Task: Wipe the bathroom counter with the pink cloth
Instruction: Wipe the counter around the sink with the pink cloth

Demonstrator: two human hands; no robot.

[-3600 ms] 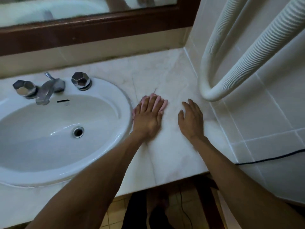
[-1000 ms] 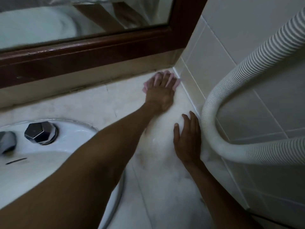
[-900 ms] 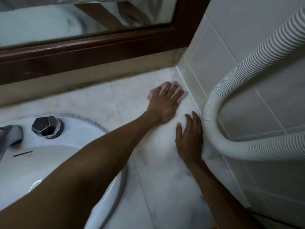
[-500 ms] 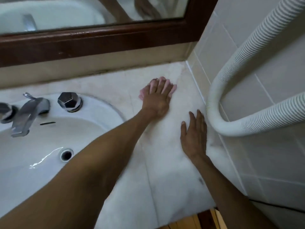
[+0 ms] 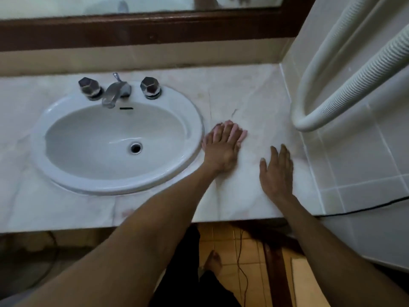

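The pale marble bathroom counter [image 5: 254,100] runs under a wood-framed mirror. My left hand [image 5: 222,149] lies flat on the counter just right of the sink, pressing down the pink cloth [image 5: 243,135]. Only thin pink edges of the cloth show between and past my fingertips; the rest is hidden under the palm. My right hand [image 5: 276,171] rests flat and bare on the counter, fingers slightly apart, a little to the right and nearer the front edge.
A white oval sink [image 5: 194,120] with a chrome tap [image 5: 114,93] and two faceted knobs fills the counter's left. A ribbed white hose [image 5: 345,89] loops over the tiled right wall. A thin black cable [image 5: 363,209] crosses the tiles. Orange floor tiles lie below.
My left hand has dragged the cloth from the back right corner toward me, to beside the sink rim. The right hand stayed flat on the counter. The view pulled back and shows the whole sink.
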